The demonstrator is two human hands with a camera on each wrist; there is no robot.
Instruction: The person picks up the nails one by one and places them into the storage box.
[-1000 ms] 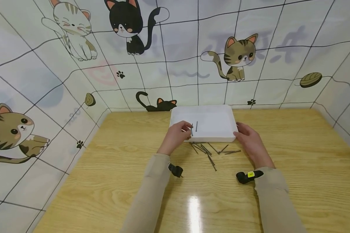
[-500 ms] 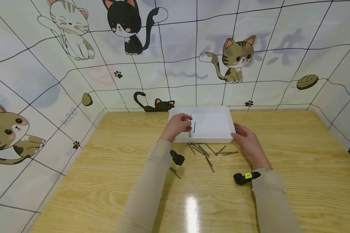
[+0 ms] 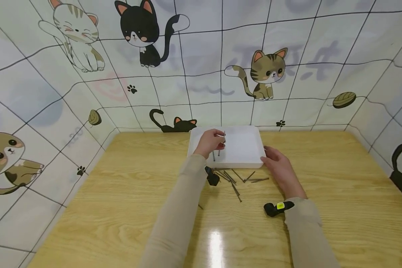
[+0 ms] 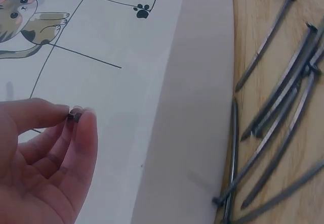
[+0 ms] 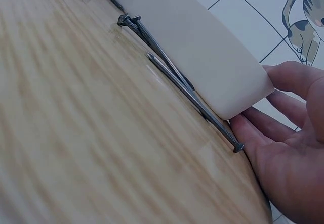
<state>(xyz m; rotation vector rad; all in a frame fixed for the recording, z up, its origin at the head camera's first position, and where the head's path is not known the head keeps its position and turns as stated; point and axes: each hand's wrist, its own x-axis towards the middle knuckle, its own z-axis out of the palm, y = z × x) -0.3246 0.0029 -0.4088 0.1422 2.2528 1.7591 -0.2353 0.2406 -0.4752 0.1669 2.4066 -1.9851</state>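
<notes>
My left hand [image 3: 210, 142] is over the white tray [image 3: 244, 150], pinching a nail [image 4: 75, 116] upright between thumb and fingertips. In the left wrist view only its dark end shows; the fingers hide the rest. Below that hand, two nails [image 3: 214, 156] lie side by side on the tray floor. My right hand [image 3: 280, 169] grips the tray's near right corner, thumb at the front and fingers round the side, as the right wrist view shows. Close to that thumb, a few dark nails [image 5: 190, 95] lie along the tray's front wall.
In front of the tray, several loose nails [image 3: 235, 190] are scattered on the wooden table [image 3: 137, 193]. One more nail [image 3: 200, 206] pokes out beside my left sleeve. A cat-printed sheet [image 3: 204, 56] rises behind the tray.
My left hand has moved right and farther over the tray with its nail, uncovering more of the two nails there. The right hand keeps its hold on the corner. The head view has shifted slightly.
</notes>
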